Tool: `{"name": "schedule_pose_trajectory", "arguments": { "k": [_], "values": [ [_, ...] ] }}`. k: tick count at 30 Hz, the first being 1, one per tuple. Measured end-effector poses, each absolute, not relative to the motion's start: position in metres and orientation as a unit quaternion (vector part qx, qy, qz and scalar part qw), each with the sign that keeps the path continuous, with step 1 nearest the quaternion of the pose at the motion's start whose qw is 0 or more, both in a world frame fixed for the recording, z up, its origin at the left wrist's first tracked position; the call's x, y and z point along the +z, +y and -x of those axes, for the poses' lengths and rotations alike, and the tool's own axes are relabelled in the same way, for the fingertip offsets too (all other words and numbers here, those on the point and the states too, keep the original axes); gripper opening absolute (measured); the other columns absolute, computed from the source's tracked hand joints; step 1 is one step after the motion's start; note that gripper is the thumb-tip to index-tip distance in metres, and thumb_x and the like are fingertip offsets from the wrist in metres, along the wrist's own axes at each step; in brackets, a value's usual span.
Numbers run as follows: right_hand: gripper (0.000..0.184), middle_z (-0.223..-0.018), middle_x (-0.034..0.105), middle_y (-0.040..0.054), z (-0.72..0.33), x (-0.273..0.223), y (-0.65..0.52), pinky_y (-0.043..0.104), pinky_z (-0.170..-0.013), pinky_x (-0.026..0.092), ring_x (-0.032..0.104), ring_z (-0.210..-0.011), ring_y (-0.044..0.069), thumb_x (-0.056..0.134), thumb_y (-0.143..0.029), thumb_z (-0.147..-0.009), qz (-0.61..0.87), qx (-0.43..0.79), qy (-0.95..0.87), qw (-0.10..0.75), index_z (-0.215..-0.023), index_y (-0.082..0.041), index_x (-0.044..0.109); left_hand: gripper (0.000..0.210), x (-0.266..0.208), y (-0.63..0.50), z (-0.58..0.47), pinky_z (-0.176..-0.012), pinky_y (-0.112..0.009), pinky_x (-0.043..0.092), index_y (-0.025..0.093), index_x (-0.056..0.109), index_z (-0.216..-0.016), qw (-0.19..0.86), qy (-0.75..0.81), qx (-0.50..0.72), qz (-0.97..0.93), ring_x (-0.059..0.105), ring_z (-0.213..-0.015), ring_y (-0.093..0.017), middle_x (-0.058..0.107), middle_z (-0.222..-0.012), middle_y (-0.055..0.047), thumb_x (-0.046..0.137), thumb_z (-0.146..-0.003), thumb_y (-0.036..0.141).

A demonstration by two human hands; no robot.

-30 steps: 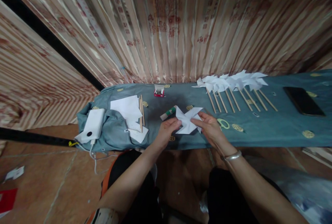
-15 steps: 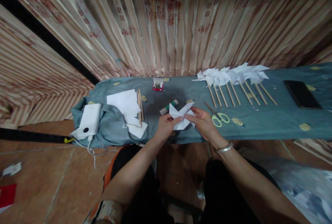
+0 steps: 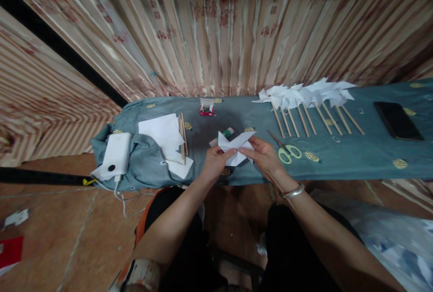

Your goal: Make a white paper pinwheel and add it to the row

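Folding one more white paper pinwheel [image 3: 235, 150] — left hand [image 3: 214, 162] and right hand [image 3: 265, 157] both pinching its edges, stick not yet fitted — with a row of finished pinwheels [image 3: 306, 96] already lying on the cloth-covered bench [image 3: 355, 157].

Green-handled scissors [image 3: 287, 151], a black phone [image 3: 398, 120], a white power bank [image 3: 115, 156] — all on teal cloth [image 3: 355, 157].

I hold a matt white paper pinwheel [image 3: 236, 147] over the bench's [image 3: 355, 161] soft teal cloth; beside it, green-handled plastic scissors [image 3: 286, 149], smooth wooden sticks [image 3: 318, 118], a glossy black phone [image 3: 398, 120].
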State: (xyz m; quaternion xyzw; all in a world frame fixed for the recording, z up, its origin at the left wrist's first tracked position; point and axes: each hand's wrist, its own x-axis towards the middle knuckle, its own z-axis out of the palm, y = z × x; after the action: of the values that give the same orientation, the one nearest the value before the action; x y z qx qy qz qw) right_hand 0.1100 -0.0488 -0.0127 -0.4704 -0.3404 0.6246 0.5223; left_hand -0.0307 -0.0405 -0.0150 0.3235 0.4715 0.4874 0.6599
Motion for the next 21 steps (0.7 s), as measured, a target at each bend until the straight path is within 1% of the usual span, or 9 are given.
{"name": "schedule_pose_trajectory", "arguments": {
  "k": [3, 7, 9, 12, 15, 16, 18, 20, 21],
  "values": [
    [0.047, -0.088, 0.076, 0.0017, -0.114, -0.008, -0.048, 0.032, -0.083, 0.053, 0.070, -0.083, 0.019, 0.088, -0.039, -0.051, 0.471, 0.612, -0.332, 0.542, -0.091, -0.022, 0.070, 0.035, -0.012, -0.040, 0.031, -0.065, -0.029, 0.050, 0.015, 0.074, -0.065, 0.670, 0.468, 0.493, -0.299, 0.063, -0.058, -0.015, 0.073, -0.065, -0.003, 0.090, -0.041, 0.033],
    [0.043, -0.085, 0.076, 0.0020, -0.127, -0.007, -0.043, 0.029, -0.075, 0.055, 0.069, -0.081, 0.017, 0.085, -0.048, -0.056, 0.500, 0.571, -0.314, 0.571, -0.090, -0.024, 0.072, 0.035, -0.007, -0.036, 0.038, -0.065, -0.028, 0.049, 0.014, 0.074, -0.070, 0.671, 0.457, 0.513, -0.281, 0.064, -0.060, -0.016, 0.074, -0.070, -0.004, 0.089, -0.044, 0.032],
    [0.043, -0.085, 0.076, 0.0025, -0.133, -0.011, -0.039, 0.030, -0.071, 0.055, 0.069, -0.077, 0.017, 0.086, -0.047, -0.055, 0.523, 0.548, -0.324, 0.567, -0.089, -0.024, 0.072, 0.034, -0.003, -0.032, 0.045, -0.065, -0.029, 0.049, 0.014, 0.074, -0.070, 0.663, 0.459, 0.524, -0.275, 0.065, -0.061, -0.016, 0.074, -0.071, -0.005, 0.088, -0.046, 0.033],
    [0.043, -0.076, 0.074, 0.0031, -0.134, -0.020, -0.032, 0.031, -0.063, 0.053, 0.066, -0.066, 0.016, 0.085, -0.050, -0.053, 0.548, 0.505, -0.368, 0.557, -0.083, -0.023, 0.072, 0.032, 0.003, -0.024, 0.060, -0.067, -0.029, 0.049, 0.014, 0.073, -0.068, 0.651, 0.451, 0.552, -0.261, 0.066, -0.062, -0.017, 0.074, -0.069, -0.005, 0.087, -0.046, 0.033],
    [0.041, -0.068, 0.071, 0.0036, -0.120, -0.024, -0.020, 0.030, -0.058, 0.050, 0.062, -0.058, 0.015, 0.071, -0.061, -0.065, 0.548, 0.457, -0.491, 0.501, -0.078, -0.022, 0.069, 0.032, 0.009, -0.017, 0.076, -0.069, -0.030, 0.050, 0.015, 0.072, -0.067, 0.639, 0.431, 0.588, -0.245, 0.067, -0.064, -0.017, 0.074, -0.068, -0.004, 0.088, -0.045, 0.031],
    [0.041, -0.066, 0.070, 0.0033, -0.113, -0.023, -0.014, 0.030, -0.058, 0.049, 0.061, -0.057, 0.015, 0.067, -0.062, -0.068, 0.544, 0.443, -0.524, 0.483, -0.077, -0.022, 0.068, 0.032, 0.011, -0.014, 0.081, -0.070, -0.029, 0.050, 0.014, 0.071, -0.067, 0.632, 0.428, 0.600, -0.240, 0.067, -0.064, -0.017, 0.073, -0.067, -0.003, 0.087, -0.045, 0.031],
    [0.037, -0.064, 0.068, 0.0023, -0.097, -0.019, 0.001, 0.030, -0.060, 0.049, 0.061, -0.058, 0.016, 0.062, -0.058, -0.075, 0.541, 0.421, -0.565, 0.460, -0.075, -0.022, 0.067, 0.031, 0.015, -0.009, 0.092, -0.068, -0.029, 0.050, 0.014, 0.070, -0.065, 0.614, 0.432, 0.616, -0.238, 0.066, -0.062, -0.016, 0.071, -0.062, -0.002, 0.087, -0.046, 0.031],
    [0.027, -0.064, 0.067, 0.0015, -0.081, -0.012, 0.020, 0.031, -0.064, 0.049, 0.060, -0.061, 0.017, 0.059, -0.047, -0.079, 0.543, 0.380, -0.612, 0.431, -0.074, -0.021, 0.067, 0.030, 0.020, -0.004, 0.101, -0.067, -0.028, 0.049, 0.014, 0.068, -0.062, 0.594, 0.434, 0.636, -0.232, 0.066, -0.061, -0.016, 0.069, -0.058, 0.000, 0.087, -0.046, 0.031],
    [0.021, -0.069, 0.069, 0.0021, -0.073, -0.008, 0.031, 0.032, -0.069, 0.049, 0.062, -0.065, 0.018, 0.059, -0.040, -0.080, 0.546, 0.354, -0.634, 0.418, -0.074, -0.021, 0.067, 0.030, 0.023, -0.002, 0.105, -0.066, -0.028, 0.050, 0.014, 0.068, -0.062, 0.588, 0.431, 0.645, -0.228, 0.066, -0.061, -0.016, 0.068, -0.057, 0.000, 0.087, -0.045, 0.030]
  ]
}}
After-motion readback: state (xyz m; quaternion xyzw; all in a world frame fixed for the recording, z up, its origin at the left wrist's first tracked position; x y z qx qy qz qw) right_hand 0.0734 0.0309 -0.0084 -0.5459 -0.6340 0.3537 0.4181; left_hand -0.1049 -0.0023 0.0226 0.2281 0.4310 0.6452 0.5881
